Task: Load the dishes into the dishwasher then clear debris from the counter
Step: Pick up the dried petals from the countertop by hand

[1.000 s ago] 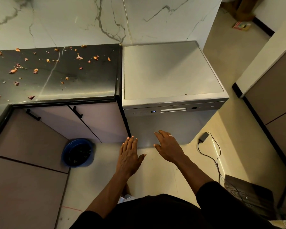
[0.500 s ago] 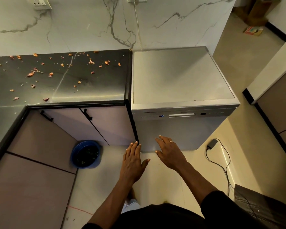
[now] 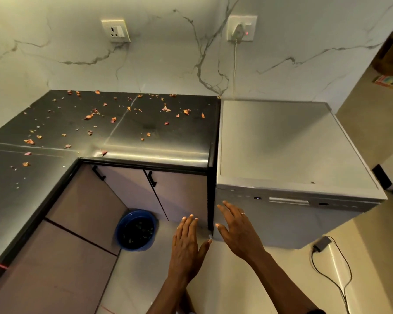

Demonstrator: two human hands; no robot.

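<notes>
2 bare hands reach forward and down, and neither holds anything. The left hand (image 3: 186,243) has its fingers straight and close together, thumb spread sideways, over the pale floor. The right hand (image 3: 238,227) is just beside it, not touching it, with its fingers straight and slightly spread and 1 ring (image 3: 242,214) on a finger.

The dishwasher (image 3: 281,143) stands directly ahead of the right hand and stretches off to that hand's right. Its door is closed, and a small lit display (image 3: 257,198) shows just above the right fingertips. Whether those fingertips touch the door cannot be told.

Ahead of the left hand and higher lies the dark counter (image 3: 159,137), butted against the dishwasher's side. Orange debris (image 3: 90,116) is scattered over it, mostly far ahead and to the left of both hands. 2 cabinet doors (image 3: 127,189) with black handles stand under the counter. Left of the left hand, a blue tub (image 3: 136,230) with dark bits inside sits on the floor. Right of the right hand, a black cable (image 3: 321,243) lies on the floor. Far ahead on the marble wall, 1 plug (image 3: 241,28) sits in a socket.
</notes>
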